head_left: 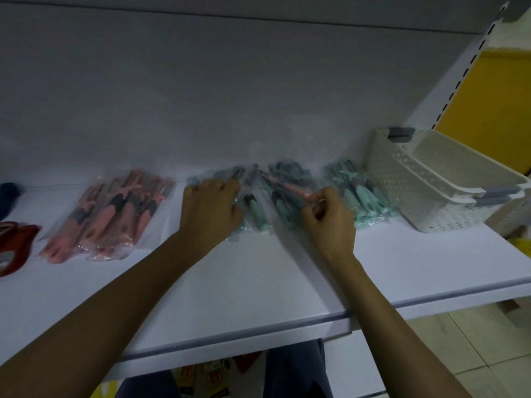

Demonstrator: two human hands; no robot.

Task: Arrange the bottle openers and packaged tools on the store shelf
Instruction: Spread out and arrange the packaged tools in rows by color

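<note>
Pink packaged tool (290, 187): stray among teal packets (258, 215) on the shelf (258, 282), near end pinched by right hand (327, 222); left hand (211, 209) flat, pressing those packets. Best lifted clear with the teal held down, then laid parallel among the pink pile (106, 214) at left. Long axis diagonal, far tip pointing back-left.

The shelf (258, 282) is white. The left packs (109, 214) are pink and dark grey. The right packs (365, 196) are mint green and grey. The single tool (293, 188) is pink. The baskets (425, 191) are cream, dotted with little holes, with grey handles (400, 133)
</note>
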